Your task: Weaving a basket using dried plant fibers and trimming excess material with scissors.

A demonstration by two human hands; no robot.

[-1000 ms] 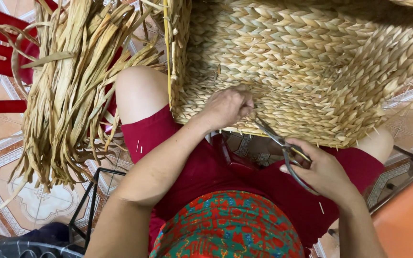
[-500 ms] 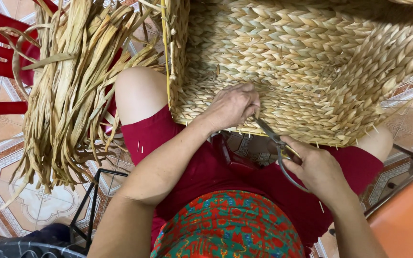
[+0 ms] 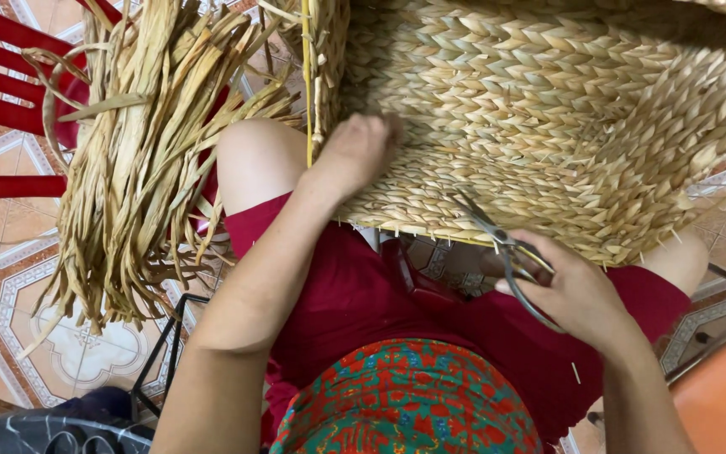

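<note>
A large woven straw basket (image 3: 565, 109) rests on my lap, filling the upper right of the head view. My left hand (image 3: 361, 150) presses flat against its near side, by the left corner. My right hand (image 3: 569, 290) grips a pair of metal scissors (image 3: 497, 244) just below the basket's lower edge. The blades point up and left at the short straw ends sticking out of the weave.
A thick bundle of dried straw strands (image 3: 140, 160) hangs over a red chair (image 3: 10, 109) at the left. Patterned floor tiles (image 3: 10, 286) lie below it. A black metal frame (image 3: 161, 353) stands by my left leg. An orange surface (image 3: 724, 395) is at the lower right.
My left hand slid left along the basket's side toward its corner. The scissors in my right hand rose slightly toward the basket's lower edge.
</note>
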